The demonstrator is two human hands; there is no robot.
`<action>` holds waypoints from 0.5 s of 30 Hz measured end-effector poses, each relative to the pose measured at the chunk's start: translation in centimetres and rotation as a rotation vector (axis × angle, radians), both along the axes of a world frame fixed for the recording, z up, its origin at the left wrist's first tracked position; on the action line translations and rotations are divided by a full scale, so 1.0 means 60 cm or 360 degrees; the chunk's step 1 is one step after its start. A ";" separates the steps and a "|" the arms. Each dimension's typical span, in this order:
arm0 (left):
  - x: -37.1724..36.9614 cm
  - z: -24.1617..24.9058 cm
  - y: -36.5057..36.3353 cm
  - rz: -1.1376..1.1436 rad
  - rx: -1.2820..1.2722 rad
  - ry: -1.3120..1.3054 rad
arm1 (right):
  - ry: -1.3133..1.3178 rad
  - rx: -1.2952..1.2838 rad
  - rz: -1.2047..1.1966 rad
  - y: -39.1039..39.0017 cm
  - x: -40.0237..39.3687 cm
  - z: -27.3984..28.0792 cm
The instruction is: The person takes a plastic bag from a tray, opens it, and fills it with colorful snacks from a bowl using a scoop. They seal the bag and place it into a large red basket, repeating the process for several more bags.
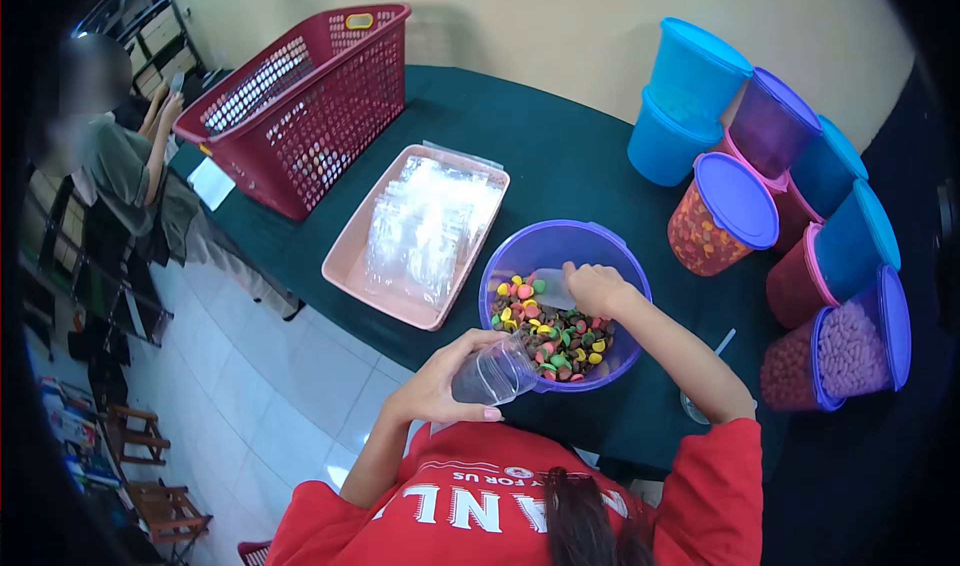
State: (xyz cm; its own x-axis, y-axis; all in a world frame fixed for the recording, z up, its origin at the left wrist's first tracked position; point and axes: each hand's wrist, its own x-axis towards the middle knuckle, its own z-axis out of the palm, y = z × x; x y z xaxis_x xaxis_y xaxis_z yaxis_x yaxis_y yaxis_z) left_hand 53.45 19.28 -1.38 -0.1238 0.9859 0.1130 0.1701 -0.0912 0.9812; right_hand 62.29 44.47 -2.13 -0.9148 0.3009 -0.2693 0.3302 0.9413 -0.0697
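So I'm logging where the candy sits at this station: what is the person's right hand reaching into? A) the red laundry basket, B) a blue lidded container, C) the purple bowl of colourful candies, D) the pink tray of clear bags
C: the right hand is inside the purple bowl, among the colourful candies, holding a small clear scoop, while the left hand holds a clear plastic bag beside the bowl's rim.

Bowl (pixel 610 251): translucent purple plastic, smooth. Bag (pixel 495 374): clear glossy plastic film. Tray (pixel 345 256): matt pink plastic holding glossy clear bags. Far-left basket (pixel 330 106): red perforated plastic. Tablecloth (pixel 560 156): matt dark green cloth
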 end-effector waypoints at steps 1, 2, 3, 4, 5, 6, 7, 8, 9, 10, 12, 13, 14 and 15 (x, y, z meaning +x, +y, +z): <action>-0.005 0.003 0.003 -0.0033 -0.0004 0.0013 | -0.0114 -0.0036 -0.0033 -0.005 -0.003 0.001; -0.009 0.006 0.005 -0.0060 -0.0009 0.0030 | -0.0106 -0.0042 -0.0067 -0.006 -0.007 0.006; -0.012 0.007 0.008 -0.0083 -0.0010 0.0044 | -0.0038 -0.0046 -0.0002 -0.005 -0.013 0.019; -0.015 0.000 0.010 -0.0119 0.0052 0.0037 | 0.0028 -0.0047 0.0070 -0.006 -0.017 0.026; -0.016 -0.006 0.010 -0.0136 0.0051 0.0034 | 0.0026 -0.0049 0.0053 -0.007 -0.020 0.022; -0.019 -0.010 0.010 -0.0179 0.0086 -0.0059 | 0.0078 0.0055 0.0132 -0.007 -0.024 0.016; -0.026 -0.012 0.014 -0.0228 0.0129 -0.0148 | 0.0130 0.0167 0.0207 -0.003 -0.030 0.012; -0.031 -0.007 0.014 -0.0272 0.0062 -0.0242 | 0.0128 0.0255 0.0190 -0.006 -0.035 0.004; -0.039 -0.007 0.015 -0.0294 0.0051 -0.0248 | 0.0122 0.0247 0.0168 -0.010 -0.037 0.002; -0.048 -0.006 0.022 -0.0381 0.0069 -0.0238 | 0.0163 0.0282 0.0206 -0.011 -0.040 0.003; -0.062 -0.006 0.031 -0.0502 0.0080 -0.0246 | 0.0186 0.0313 0.0211 -0.010 -0.038 0.002; -0.070 -0.007 0.036 -0.0576 0.0055 -0.0263 | 0.0132 0.0200 0.0193 -0.005 -0.037 0.003; -0.079 -0.007 0.042 -0.0649 0.0035 -0.0274 | 0.0084 0.0092 0.0177 0.001 -0.037 0.005; -0.087 -0.004 0.047 -0.0679 0.0036 -0.0270 | 0.0086 0.0098 0.0148 0.004 -0.036 0.006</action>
State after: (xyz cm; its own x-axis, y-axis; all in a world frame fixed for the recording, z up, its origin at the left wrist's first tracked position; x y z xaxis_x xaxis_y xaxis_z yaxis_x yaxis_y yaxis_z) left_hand 48.24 22.10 -1.59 0.2738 0.9503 0.1484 -0.0503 -0.1400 0.9889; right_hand 60.15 44.71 -1.75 -0.9523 0.2283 -0.2024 0.2383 0.9708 -0.0262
